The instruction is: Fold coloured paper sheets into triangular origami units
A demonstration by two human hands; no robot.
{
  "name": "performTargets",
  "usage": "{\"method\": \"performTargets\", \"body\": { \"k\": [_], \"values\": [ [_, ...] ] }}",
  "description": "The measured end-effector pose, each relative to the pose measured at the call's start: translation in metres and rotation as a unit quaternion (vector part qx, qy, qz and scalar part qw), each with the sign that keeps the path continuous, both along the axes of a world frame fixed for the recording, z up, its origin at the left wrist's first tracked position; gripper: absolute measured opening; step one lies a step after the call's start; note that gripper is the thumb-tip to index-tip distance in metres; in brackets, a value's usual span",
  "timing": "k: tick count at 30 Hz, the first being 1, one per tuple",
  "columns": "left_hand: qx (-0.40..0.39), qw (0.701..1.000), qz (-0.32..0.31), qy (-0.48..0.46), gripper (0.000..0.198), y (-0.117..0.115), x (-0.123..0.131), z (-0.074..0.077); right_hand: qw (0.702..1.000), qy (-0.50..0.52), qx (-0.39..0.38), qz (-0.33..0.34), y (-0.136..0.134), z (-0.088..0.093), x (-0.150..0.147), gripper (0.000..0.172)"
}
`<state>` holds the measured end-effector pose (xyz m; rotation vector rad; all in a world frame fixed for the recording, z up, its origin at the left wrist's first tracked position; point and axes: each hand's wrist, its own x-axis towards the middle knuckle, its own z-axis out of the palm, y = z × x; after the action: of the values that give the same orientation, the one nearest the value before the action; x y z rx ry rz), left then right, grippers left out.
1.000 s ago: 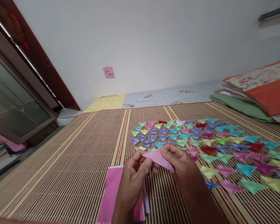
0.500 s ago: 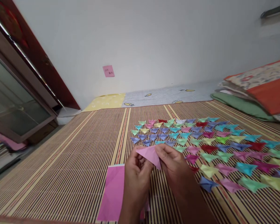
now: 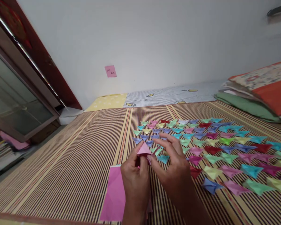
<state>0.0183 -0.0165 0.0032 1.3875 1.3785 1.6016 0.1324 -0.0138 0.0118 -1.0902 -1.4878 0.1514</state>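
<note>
A small pink folded paper (image 3: pixel 144 149) is pinched between the thumb and fingers of my left hand (image 3: pixel 135 173). Its top forms a triangle, and a narrow flap sticks out to the right. My right hand (image 3: pixel 174 161) is beside that flap with its fingers spread; the thumb tip appears to touch the paper's lower right edge. Below and left of my hands lies a stack of pink paper sheets (image 3: pixel 112 193), partly covered by my left forearm. Many folded paper pieces in several colours, such as a blue one (image 3: pixel 212 185), lie in rows to the right.
A striped woven mat (image 3: pixel 72 162) covers the surface. Folded bedding (image 3: pixel 267 93) is piled at the right, by the white wall. A pink note (image 3: pixel 110 71) is stuck to the wall. Glass-panelled furniture (image 3: pixel 21 93) and stacked books (image 3: pixel 4 153) stand at the left.
My right hand has let its grip on the pink paper loosen and its fingers have spread. The paper has turned and shifted slightly left in my left hand, and a flap now stands apart.
</note>
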Motion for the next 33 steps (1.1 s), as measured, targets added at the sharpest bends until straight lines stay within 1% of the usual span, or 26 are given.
{"method": "performTargets", "body": {
  "k": [1,2,3,5,8,10,13,16,18,20,23,27,30,33],
  "values": [
    [-0.001,1.0,0.002,-0.013,0.025,0.0,0.001,0.001,1.0,-0.005,0.013,-0.027,0.0,0.0,-0.001,0.031],
    [-0.005,1.0,0.007,-0.025,0.026,0.0,0.002,0.001,0.999,-0.006,0.023,-0.045,0.001,-0.001,-0.001,0.032],
    [-0.01,0.999,0.013,-0.038,0.028,0.0,0.002,0.002,0.998,-0.005,0.03,-0.053,0.001,-0.001,-0.002,0.028],
    [-0.016,0.998,0.025,-0.062,0.031,0.0,0.002,0.002,0.999,-0.002,0.034,-0.038,0.0,-0.002,-0.003,0.013],
    [-0.005,0.997,0.02,-0.073,0.03,0.0,0.001,0.001,1.0,-0.005,0.014,0.016,-0.001,-0.004,-0.005,0.011],
    [0.01,0.998,0.008,-0.055,0.03,-0.001,0.002,0.001,1.0,-0.005,0.004,0.026,-0.002,-0.006,-0.008,0.008],
    [0.036,0.999,-0.005,-0.001,0.033,-0.003,0.004,-0.001,1.0,-0.006,0.001,0.003,-0.001,-0.009,-0.01,0.012],
    [0.069,0.996,-0.002,0.051,0.036,-0.005,0.009,-0.002,1.0,0.003,-0.003,-0.023,-0.001,-0.01,-0.008,0.012],
    [0.098,0.992,0.006,0.075,0.037,-0.005,0.013,-0.003,0.999,0.026,-0.014,-0.032,-0.001,-0.009,-0.005,0.011],
    [0.13,0.988,0.007,0.087,0.038,-0.006,0.016,-0.002,0.997,0.068,-0.04,-0.027,-0.001,-0.008,-0.002,0.011],
    [0.147,0.986,-0.013,0.077,0.038,-0.006,0.017,0.001,0.983,0.156,-0.096,0.025,-0.001,-0.007,0.001,0.009],
    [0.123,0.99,-0.054,0.029,0.032,-0.008,0.014,0.007,0.954,0.249,-0.143,0.092,0.0,-0.007,0.002,0.012],
    [0.103,0.992,-0.079,0.009,0.031,-0.008,0.009,0.008,0.94,0.27,-0.166,0.128,0.002,-0.005,0.005,0.012],
    [0.1,0.993,-0.063,0.005,0.032,-0.006,0.005,0.007,0.92,0.266,-0.202,0.204,0.003,-0.001,0.015,0.016]
  ]
}}
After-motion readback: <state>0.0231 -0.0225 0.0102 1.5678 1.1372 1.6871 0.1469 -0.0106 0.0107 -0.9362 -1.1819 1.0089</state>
